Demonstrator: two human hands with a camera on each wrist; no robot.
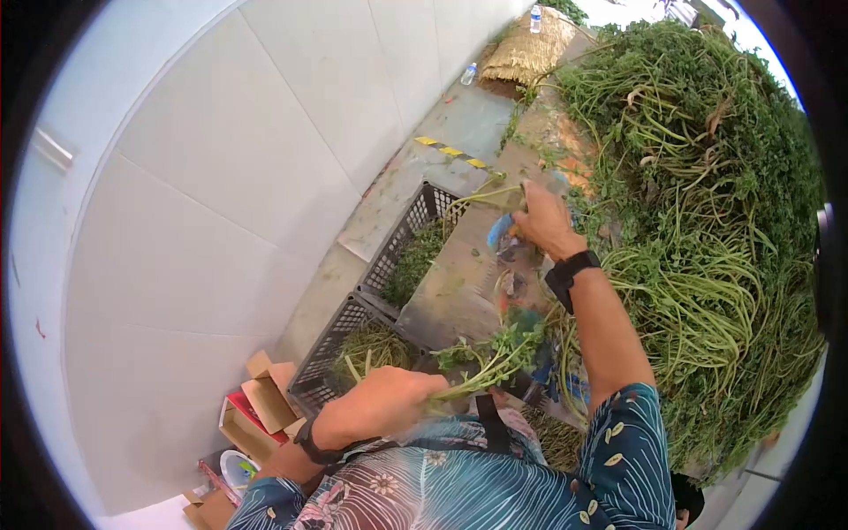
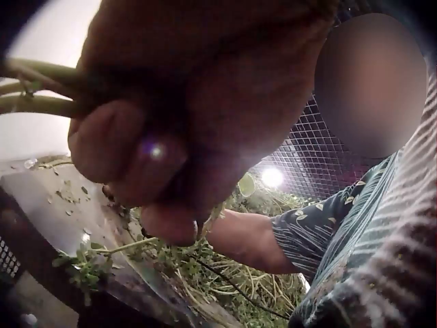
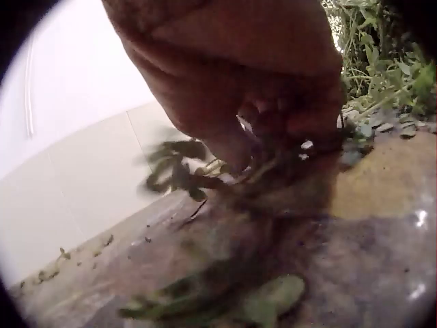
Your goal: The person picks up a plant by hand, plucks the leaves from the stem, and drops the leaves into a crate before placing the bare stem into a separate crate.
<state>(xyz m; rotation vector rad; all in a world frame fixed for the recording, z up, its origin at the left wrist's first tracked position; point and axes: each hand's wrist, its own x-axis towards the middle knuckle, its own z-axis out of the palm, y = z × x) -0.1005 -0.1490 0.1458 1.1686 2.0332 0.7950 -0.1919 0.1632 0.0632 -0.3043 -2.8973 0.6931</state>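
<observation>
Green leafy stems [image 1: 496,362] gripped in left hand [image 1: 382,402]; right hand [image 1: 546,219] pinches a sprig [image 1: 496,193] above the littered tabletop [image 1: 455,287].

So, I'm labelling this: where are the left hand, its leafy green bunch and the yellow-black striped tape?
Left hand [image 1: 382,405], head view: back of it.
Leafy green bunch [image 1: 500,358], head view: leafy stems.
Yellow-black striped tape [image 1: 450,151], head view: middle of the strip.

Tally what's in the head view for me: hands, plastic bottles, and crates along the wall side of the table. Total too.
Hands: 2 (left hand, right hand)
Plastic bottles: 2 (farther bottle, nearer bottle)
Crates: 2 (farther crate, nearer crate)
Total: 6
</observation>
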